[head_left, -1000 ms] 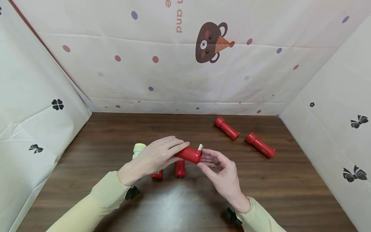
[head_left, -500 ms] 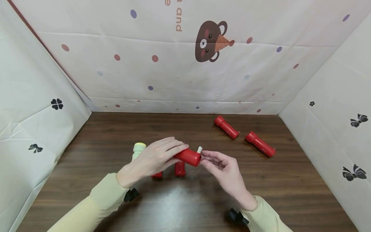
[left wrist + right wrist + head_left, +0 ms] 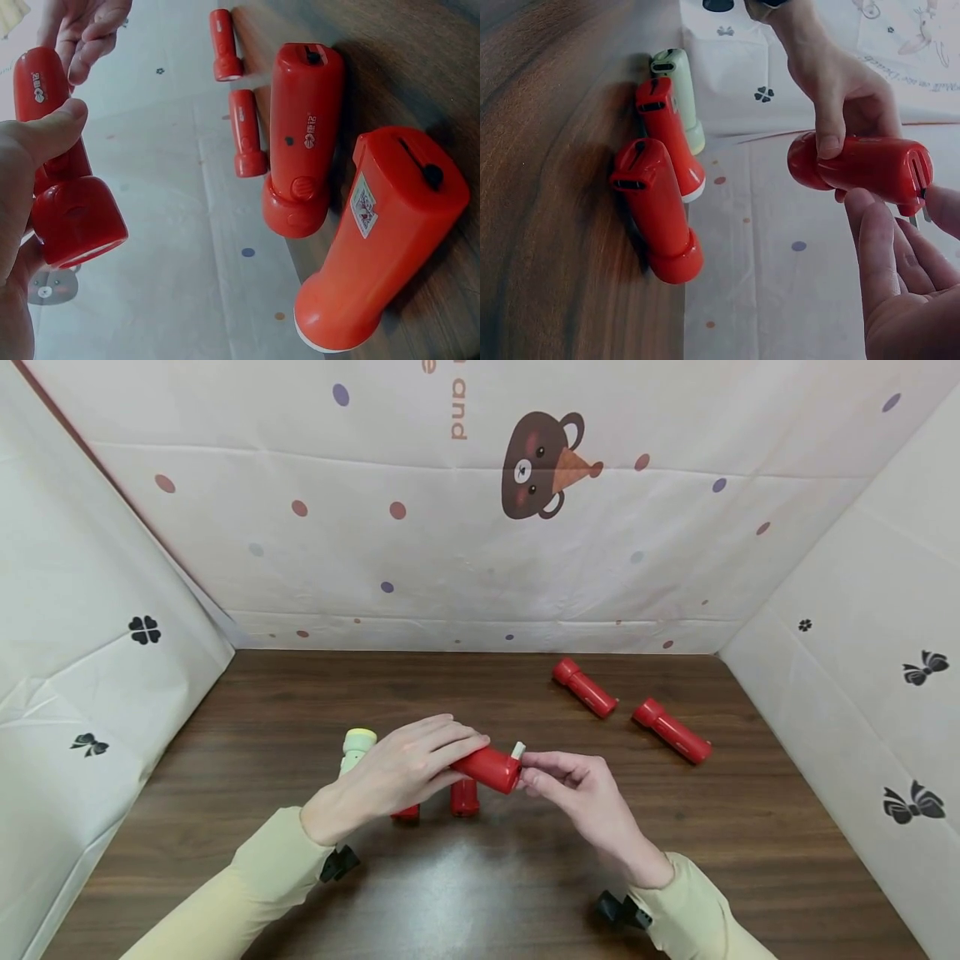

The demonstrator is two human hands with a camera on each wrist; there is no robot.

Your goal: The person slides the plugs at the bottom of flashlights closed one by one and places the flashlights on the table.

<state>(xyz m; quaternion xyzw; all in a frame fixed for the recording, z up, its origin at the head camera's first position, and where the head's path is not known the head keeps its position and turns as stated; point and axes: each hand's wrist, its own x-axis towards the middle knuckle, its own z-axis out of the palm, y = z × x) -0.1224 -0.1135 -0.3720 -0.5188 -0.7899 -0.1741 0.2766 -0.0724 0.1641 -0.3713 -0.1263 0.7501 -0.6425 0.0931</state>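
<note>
Our left hand (image 3: 401, 764) grips a red plastic flashlight (image 3: 487, 766), white plug (image 3: 518, 749) out! Our right hand's (image 3: 581, 795) loose fingers touch it; red and green flashlights (image 3: 671, 732) remain.

Glossy red cylindrical flashlight (image 3: 487, 768), flared at the head, is held in the left hand (image 3: 405, 758), slotted tail end toward the right hand (image 3: 573, 783). Pale prong-like piece (image 3: 517, 750) projects at the tail; exact form unclear.

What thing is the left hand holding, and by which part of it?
A red flashlight: the left hand grips it round its body, near the wider head.
</note>
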